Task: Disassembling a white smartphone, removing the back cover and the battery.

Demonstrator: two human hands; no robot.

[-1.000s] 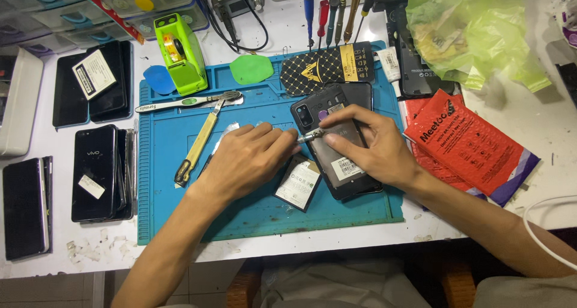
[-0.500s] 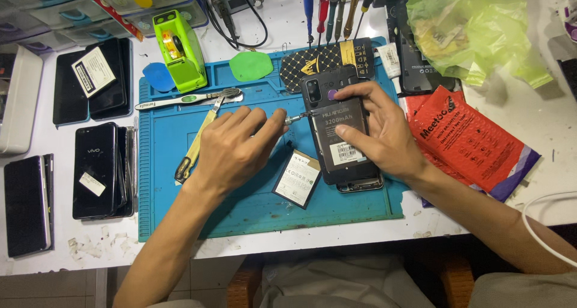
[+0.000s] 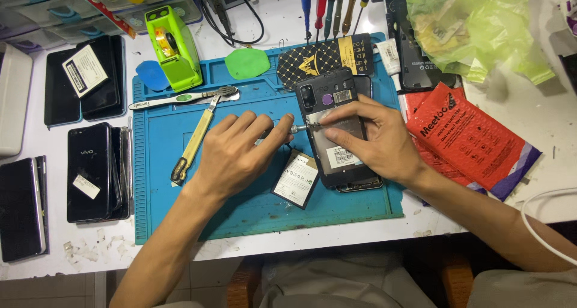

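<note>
An opened dark phone (image 3: 334, 103) lies back-up on the blue work mat (image 3: 180, 212), its rear cover off. My right hand (image 3: 372, 141) lies over the phone's lower half, pressing it down with fingers spread. My left hand (image 3: 237, 155) grips a thin metal tool (image 3: 299, 128) whose tip touches the phone's left edge. A loose flat battery (image 3: 296, 179) rests on the mat just left of the phone, near my left hand.
On the mat: yellow-handled tweezers (image 3: 192, 141), a toothbrush (image 3: 180, 97), green (image 3: 247, 63) and blue (image 3: 150, 75) picks, a green box (image 3: 174, 46). Several dark phones (image 3: 90, 170) lie at left. Screwdrivers (image 3: 329, 7) stand at the back; red pouches (image 3: 472, 137) and a green bag (image 3: 475, 22) sit right.
The phone has shifted right and up the mat under my right hand. My left hand has opened out and slid left, keeping the tool tip at the phone's edge.
</note>
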